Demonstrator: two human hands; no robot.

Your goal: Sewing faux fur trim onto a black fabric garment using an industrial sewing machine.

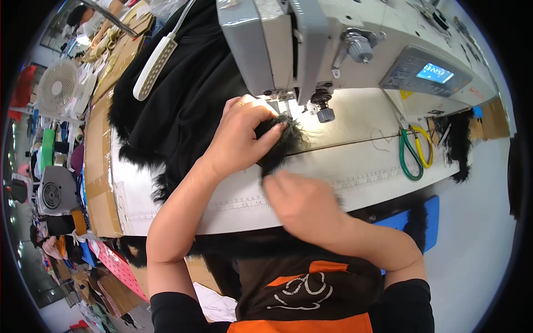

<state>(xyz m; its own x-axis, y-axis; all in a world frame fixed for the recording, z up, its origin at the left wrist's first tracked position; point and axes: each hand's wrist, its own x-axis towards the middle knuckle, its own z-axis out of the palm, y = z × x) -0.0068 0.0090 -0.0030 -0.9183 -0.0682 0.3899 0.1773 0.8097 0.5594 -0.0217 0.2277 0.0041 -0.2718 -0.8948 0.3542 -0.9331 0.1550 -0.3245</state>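
Observation:
Black furry fabric (194, 105) is spread over the sewing machine's white bed, its plain dark side up and long fur along the edges. My left hand (239, 133) is closed on a furry edge of it beside the presser foot (287, 108), thumb on top and fingers bent. A tuft of fur pokes out past the thumb toward the needle area. Closer to me, my right hand (305, 205) is curled, with its fingertips at the lower end of the same furry edge. Motion blurs that hand, so its exact grip is unclear.
Scissors (413, 152) with green and yellow handles lie on the bed's right, near a black fur scrap (458, 144). The sewing machine (355, 44) has a lit panel. A white lamp strip (155, 66) rests over the fabric. At left are a fan (57, 89) and a co-worker.

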